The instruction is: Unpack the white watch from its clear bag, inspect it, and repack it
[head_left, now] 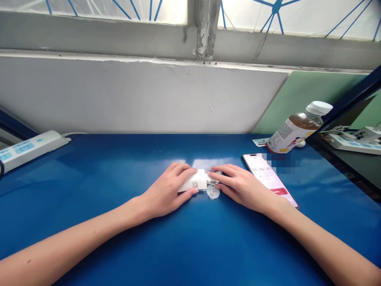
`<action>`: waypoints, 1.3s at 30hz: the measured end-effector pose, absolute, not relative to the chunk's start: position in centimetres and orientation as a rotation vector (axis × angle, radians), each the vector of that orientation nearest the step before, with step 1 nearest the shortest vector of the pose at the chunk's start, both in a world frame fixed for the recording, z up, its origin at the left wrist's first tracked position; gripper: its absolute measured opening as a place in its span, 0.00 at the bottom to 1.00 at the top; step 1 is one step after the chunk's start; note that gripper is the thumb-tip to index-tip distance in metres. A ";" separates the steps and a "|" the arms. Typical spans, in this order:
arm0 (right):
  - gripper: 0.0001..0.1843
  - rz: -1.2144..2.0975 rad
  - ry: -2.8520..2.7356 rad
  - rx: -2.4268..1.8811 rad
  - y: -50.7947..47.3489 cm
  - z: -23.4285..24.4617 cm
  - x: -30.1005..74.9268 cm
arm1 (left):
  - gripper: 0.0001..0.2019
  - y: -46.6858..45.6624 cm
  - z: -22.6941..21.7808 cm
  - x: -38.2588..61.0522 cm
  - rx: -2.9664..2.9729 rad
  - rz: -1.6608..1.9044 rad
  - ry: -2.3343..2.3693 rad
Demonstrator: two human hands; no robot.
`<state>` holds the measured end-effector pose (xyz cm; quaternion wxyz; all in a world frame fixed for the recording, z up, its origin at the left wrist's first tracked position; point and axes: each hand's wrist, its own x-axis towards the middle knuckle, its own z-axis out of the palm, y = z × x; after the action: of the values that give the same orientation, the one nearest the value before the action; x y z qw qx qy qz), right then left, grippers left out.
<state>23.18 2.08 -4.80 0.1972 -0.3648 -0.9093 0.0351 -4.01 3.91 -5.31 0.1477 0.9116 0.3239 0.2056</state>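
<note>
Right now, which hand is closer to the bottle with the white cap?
Right. The right hand is nearer the bottle, on its near side and to its left. The left hand is farther left, on the white box.

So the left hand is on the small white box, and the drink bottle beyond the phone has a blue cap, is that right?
Not quite: the cap is white, not blue, as the head view shows. The left hand is indeed on the small white box, and the drink bottle is beyond the phone.
</note>
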 end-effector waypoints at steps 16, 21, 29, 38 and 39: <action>0.15 0.132 -2.551 -1.041 1.0 -4.1 22.4 | 0.20 3.9 -5.1 -4.0 2.627 0.573 0.942; 0.13 0.080 -2.568 -1.060 1.2 -3.5 22.8 | 0.20 3.8 -5.1 -4.0 2.625 0.569 0.943; 0.19 0.283 -2.488 -1.255 0.5 -3.4 22.5 | 0.20 3.9 -5.1 -4.0 2.630 0.543 0.941; 0.38 0.591 -2.383 -1.184 -0.3 -4.0 21.7 | 0.20 3.9 -5.1 -4.0 2.644 0.557 0.936; 0.39 0.623 -2.377 -1.176 -0.5 -4.0 21.6 | 0.20 3.9 -5.1 -4.0 2.656 0.546 0.932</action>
<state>21.56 -0.52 -3.97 0.2073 -0.4222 -0.8537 0.2237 -4.01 3.89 -5.10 0.1369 0.9176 0.3221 0.1886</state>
